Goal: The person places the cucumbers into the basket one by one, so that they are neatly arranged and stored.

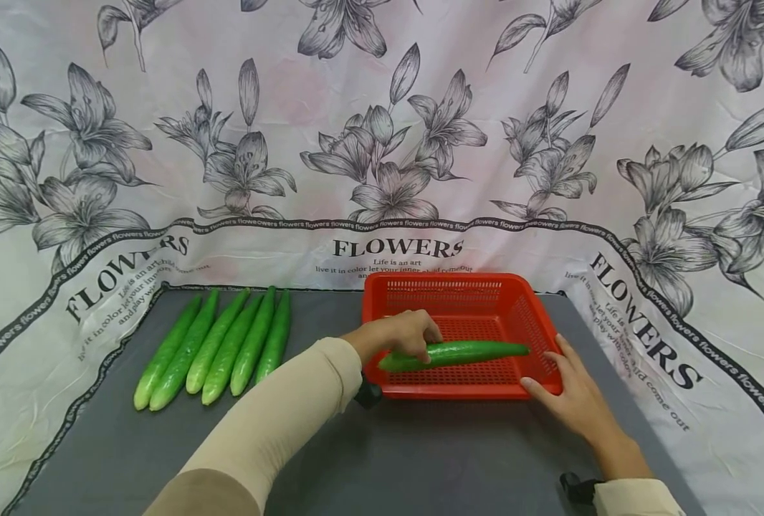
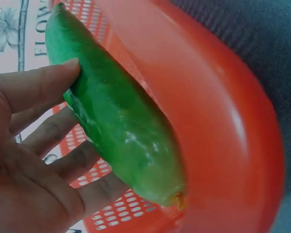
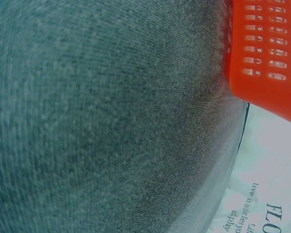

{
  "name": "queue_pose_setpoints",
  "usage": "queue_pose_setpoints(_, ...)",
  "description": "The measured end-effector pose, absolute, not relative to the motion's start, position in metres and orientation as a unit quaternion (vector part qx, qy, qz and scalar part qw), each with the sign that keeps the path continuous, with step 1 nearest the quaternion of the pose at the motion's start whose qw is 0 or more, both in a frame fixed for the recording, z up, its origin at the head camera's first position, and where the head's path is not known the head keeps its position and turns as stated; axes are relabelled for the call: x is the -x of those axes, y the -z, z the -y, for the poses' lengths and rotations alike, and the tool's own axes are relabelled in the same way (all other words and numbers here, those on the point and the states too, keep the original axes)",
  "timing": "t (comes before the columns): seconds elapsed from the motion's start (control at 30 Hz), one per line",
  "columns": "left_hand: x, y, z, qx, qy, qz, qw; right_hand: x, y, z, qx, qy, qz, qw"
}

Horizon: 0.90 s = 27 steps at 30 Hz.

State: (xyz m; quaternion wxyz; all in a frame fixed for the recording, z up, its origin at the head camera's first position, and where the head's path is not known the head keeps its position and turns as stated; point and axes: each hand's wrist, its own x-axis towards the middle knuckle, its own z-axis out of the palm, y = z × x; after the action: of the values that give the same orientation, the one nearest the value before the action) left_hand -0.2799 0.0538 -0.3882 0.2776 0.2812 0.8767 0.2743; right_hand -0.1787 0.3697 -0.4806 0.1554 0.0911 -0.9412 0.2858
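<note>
My left hand holds a green cucumber over the red basket, gripping it near its left end. In the left wrist view the thumb of the left hand presses one side of the cucumber, with the fingers round the other side. The basket's rim is close beside it. At the basket's right front corner my right hand rests on the rim, thumb and fingers spread. The right wrist view shows the basket's wall but not the hand.
Several cucumbers lie side by side on the grey table, left of the basket. A white cloth printed with flowers and lettering hangs behind the table and down along its sides.
</note>
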Motion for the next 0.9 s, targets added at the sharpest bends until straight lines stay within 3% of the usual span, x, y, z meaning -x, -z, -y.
queue_pose_setpoints(0.33,0.288,0.412,-0.055,-0.256,-0.282,-0.866,0.323,0.180,0.480,-0.370,-0.090,-0.282,0.943,0.154)
queue_pose_setpoints(0.7,0.283,0.421,-0.065,-0.295,-0.182,-0.886,0.307,0.180,0.482,-0.368,-0.084,-0.280,0.944,0.154)
queue_pose_setpoints(0.9,0.278,0.423,-0.067,-0.289,-0.201,-0.874,0.335,0.180,0.480,-0.369,-0.083,-0.278,0.944,0.154)
